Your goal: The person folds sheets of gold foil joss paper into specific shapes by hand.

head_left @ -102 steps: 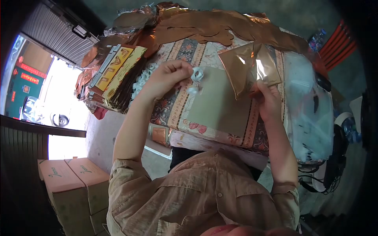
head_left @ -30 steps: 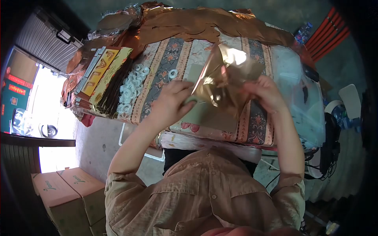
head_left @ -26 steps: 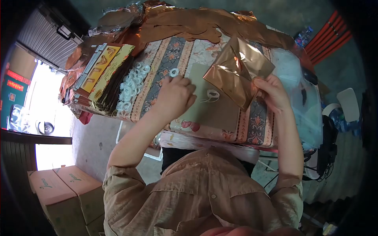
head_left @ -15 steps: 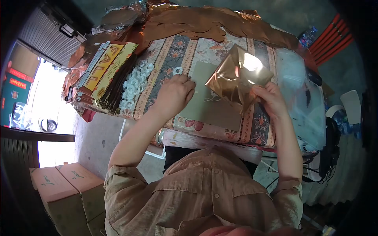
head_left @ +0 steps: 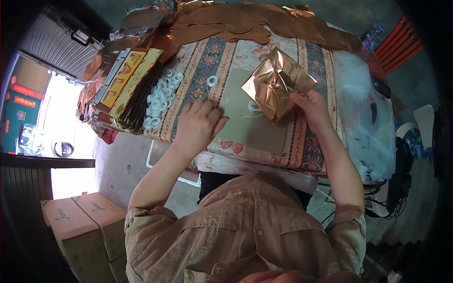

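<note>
The right hand [head_left: 309, 106] pinched one edge of the copper foil packet [head_left: 278, 85], which was at its ten o'clock. The left hand [head_left: 198, 125] was palm down; whether it held something, I could not tell. White coils [head_left: 163, 101] lay at its ten o'clock.

Grey flr [head_left: 120, 162]; v. bright doorway [head_left: 73, 118] on L, ribbed shutter [head_left: 56, 45] nr.

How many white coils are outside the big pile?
2: one coil on the patterned cloth beyond the left hand, another on the grey board by the gold foil; others may be hidden.
</note>
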Demonstrator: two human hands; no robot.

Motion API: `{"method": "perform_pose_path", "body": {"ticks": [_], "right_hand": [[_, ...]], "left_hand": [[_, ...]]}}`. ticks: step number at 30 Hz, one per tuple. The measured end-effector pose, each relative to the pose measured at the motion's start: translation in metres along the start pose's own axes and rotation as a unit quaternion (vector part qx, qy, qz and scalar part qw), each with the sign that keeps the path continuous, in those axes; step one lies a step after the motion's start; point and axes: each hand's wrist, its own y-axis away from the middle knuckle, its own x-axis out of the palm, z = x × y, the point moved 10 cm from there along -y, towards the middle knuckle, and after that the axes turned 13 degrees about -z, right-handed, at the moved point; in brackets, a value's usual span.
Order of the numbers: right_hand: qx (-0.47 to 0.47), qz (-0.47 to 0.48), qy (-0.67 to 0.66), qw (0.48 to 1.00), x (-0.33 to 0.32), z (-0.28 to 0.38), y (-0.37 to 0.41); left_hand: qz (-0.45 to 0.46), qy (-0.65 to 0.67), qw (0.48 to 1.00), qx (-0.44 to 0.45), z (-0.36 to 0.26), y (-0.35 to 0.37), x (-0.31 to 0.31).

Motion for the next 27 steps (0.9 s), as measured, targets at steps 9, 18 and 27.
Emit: {"method": "perform_pose_path", "body": {"ticks": [9,18,27], "right_hand": [[0.000,-0.018,-0.073,0.997,-0.013,0.004,-0.002],[-0.006,-0.043,-0.075,0.996,-0.021,0.007,0.001],[-0.017,-0.062,-0.082,0.995,-0.026,0.017,0.002]], "left_hand": [[0.004,-0.016,0.994,-0.108,0.028,-0.020,-0.004],[0.030,0.245,0.968,0.046,-0.020,-0.054,0.049],[0.012,0.133,0.991,0.011,-0.031,-0.059,0.049]]}}
